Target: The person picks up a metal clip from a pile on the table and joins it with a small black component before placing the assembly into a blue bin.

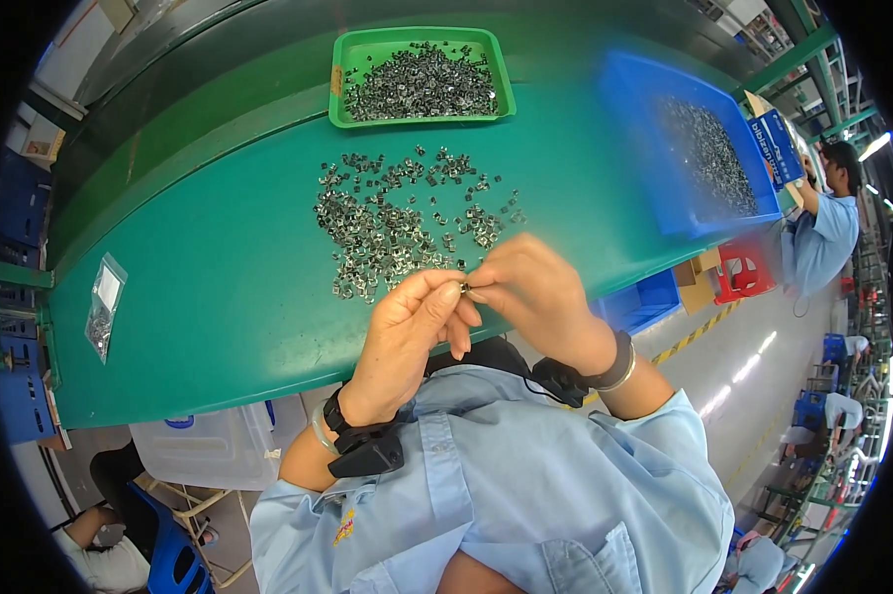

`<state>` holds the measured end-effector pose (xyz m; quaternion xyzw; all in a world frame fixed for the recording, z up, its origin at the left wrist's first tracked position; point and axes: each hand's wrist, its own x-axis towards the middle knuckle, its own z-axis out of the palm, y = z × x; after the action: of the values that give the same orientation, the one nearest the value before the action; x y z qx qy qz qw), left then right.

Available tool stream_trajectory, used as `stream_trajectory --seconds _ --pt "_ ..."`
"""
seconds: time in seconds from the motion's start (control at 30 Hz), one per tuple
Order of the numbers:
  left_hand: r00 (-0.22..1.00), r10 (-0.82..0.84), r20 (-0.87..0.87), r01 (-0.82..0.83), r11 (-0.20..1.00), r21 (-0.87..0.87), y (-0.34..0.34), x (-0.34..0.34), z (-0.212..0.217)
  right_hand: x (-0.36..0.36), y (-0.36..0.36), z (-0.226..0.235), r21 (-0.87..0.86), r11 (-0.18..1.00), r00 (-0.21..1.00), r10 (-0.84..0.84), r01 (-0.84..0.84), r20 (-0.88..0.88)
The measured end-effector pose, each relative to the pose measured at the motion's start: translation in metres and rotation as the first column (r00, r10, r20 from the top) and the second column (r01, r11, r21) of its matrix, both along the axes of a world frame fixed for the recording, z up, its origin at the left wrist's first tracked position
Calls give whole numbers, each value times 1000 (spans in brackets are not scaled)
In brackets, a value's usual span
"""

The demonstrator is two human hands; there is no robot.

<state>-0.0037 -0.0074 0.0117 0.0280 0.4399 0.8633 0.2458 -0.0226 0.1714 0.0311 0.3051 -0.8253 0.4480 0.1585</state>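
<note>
Close to the table's near edge, my left hand and my right hand meet at the fingertips. Between them they pinch one small part, dark and metallic, mostly covered by the fingers. The left thumb and index finger are pressed together on it, while the right fingers are slightly blurred. Just beyond the hands spreads a loose pile of small black and silver parts on the green table. Behind that pile, a green tray holds many similar parts.
To the right stands a blue bin with small parts inside. A clear zip bag of parts lies at the left. Below the table are a clear plastic box and a red stool. A co-worker is at far right.
</note>
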Motion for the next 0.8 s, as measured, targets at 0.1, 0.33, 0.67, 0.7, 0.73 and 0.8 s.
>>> stream_trajectory --seconds 0.1,0.33,0.67,0.7,0.73,0.8 --pt "1000 -3 -4 3 1000 -3 1 0 1 0 1 0 16 1000 999 -5 6 -37" --pt "1000 -1 -27 0 999 -35 4 2 6 1 4 1 51 999 995 -11 17 -100" --pt "999 -47 24 45 997 69 5 0 0 4 0 -3 36 996 986 -70 76 -154" --pt "998 -51 27 49 997 67 5 0 0 5 1 -3 52 995 983 -74 84 -165" --pt "998 -51 27 49 997 67 5 1 0 5 1 -3 52 995 983 -74 84 -165" --pt "999 -49 23 47 997 62 6 2 1 6 2 -2 59 995 981 -68 80 -179"
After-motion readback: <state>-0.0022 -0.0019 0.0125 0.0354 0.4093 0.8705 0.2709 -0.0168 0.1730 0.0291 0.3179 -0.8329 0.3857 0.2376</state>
